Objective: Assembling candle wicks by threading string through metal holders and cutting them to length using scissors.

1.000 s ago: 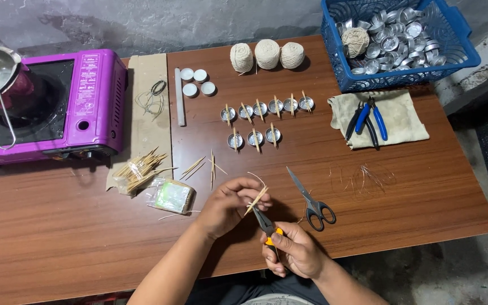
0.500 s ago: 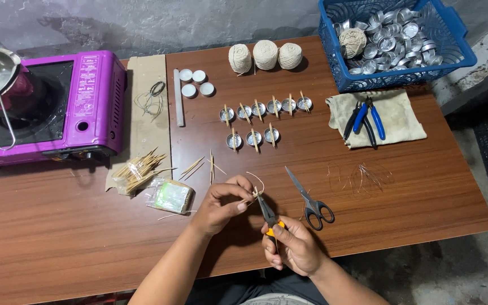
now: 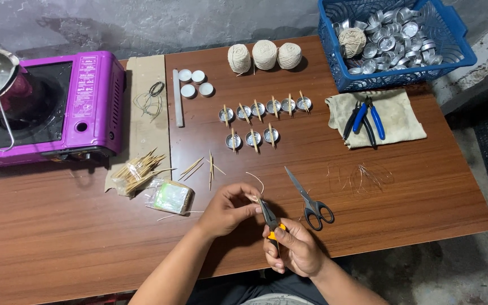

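I judged the step to be crimping: beyond the hands lay the wooden table (image 3: 402, 197), with scissors (image 3: 310, 199) just right of them. My right hand (image 3: 292, 248) was closed around the orange-handled pliers (image 3: 268, 214), their long axis running up and slightly left, nose away from me. My left hand (image 3: 230, 209) pinched the wick piece (image 3: 257, 182) at the pliers' tip; it curved up and leftward. The next move, I reckoned, called for a firm squeeze while the pinch stayed steady.
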